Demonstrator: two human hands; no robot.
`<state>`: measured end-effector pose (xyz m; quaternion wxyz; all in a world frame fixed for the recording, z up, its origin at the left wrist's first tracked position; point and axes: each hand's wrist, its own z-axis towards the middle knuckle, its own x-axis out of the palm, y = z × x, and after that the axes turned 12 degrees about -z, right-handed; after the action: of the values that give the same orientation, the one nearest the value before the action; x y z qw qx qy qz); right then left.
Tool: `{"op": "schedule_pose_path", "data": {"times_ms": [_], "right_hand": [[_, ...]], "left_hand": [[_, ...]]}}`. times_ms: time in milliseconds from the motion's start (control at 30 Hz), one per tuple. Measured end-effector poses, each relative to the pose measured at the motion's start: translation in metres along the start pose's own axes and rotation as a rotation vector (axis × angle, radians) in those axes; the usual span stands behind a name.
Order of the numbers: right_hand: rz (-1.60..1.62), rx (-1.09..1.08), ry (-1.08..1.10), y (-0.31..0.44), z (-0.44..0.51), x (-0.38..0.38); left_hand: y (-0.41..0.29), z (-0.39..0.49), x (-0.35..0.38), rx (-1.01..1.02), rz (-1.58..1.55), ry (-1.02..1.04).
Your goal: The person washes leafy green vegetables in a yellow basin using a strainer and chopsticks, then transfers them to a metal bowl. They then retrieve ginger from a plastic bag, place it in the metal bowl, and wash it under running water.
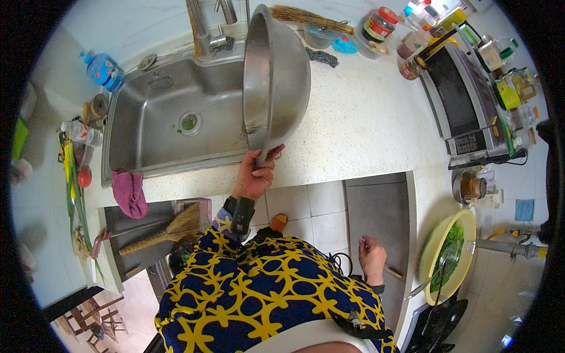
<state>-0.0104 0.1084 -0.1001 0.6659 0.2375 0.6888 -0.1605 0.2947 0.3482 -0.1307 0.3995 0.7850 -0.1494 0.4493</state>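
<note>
My left hand (255,175) grips the near rim of a large stainless-steel basin (289,75), its fingers and thumb on either side of the edge. Tipped up on its side, the basin stands over the right edge of the steel sink (176,145), its hollow facing left. Bits of green leaf (190,122) lie in the sink drain. Lower right, my right hand (371,260) hangs beside the counter front with its fingers curled. The inside of that hand is hidden, and nothing sticks out of it.
A faucet (203,39) rises behind the sink. A purple cloth (129,194) hangs over the front edge. At right are a microwave (459,97) and a yellow basin (470,247) of greens with a metal utensil. A straw broom (176,227) stands below the counter.
</note>
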Motion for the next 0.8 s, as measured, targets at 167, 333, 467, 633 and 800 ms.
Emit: {"op": "schedule_pose_path", "data": {"times_ms": [167, 333, 467, 633, 800], "right_hand": [[-0.001, -0.021, 0.006, -0.004, 0.001, 0.003], [0.0, -0.03, 0.005, -0.008, 0.002, 0.004], [0.017, -0.008, 0.0, -0.01, 0.001, 0.005], [0.023, 0.038, 0.002, -0.012, -0.001, 0.004], [0.072, 0.044, -0.02, -0.011, -0.003, 0.002]], "left_hand": [[0.003, 0.001, -0.001, -0.043, -0.021, 0.071], [0.004, 0.003, -0.004, -0.051, -0.017, 0.045], [0.004, 0.009, -0.006, -0.062, 0.028, -0.027], [0.01, 0.014, -0.003, 0.239, 0.321, -0.158], [0.023, 0.017, 0.005, 0.574, 0.657, -0.22]]}}
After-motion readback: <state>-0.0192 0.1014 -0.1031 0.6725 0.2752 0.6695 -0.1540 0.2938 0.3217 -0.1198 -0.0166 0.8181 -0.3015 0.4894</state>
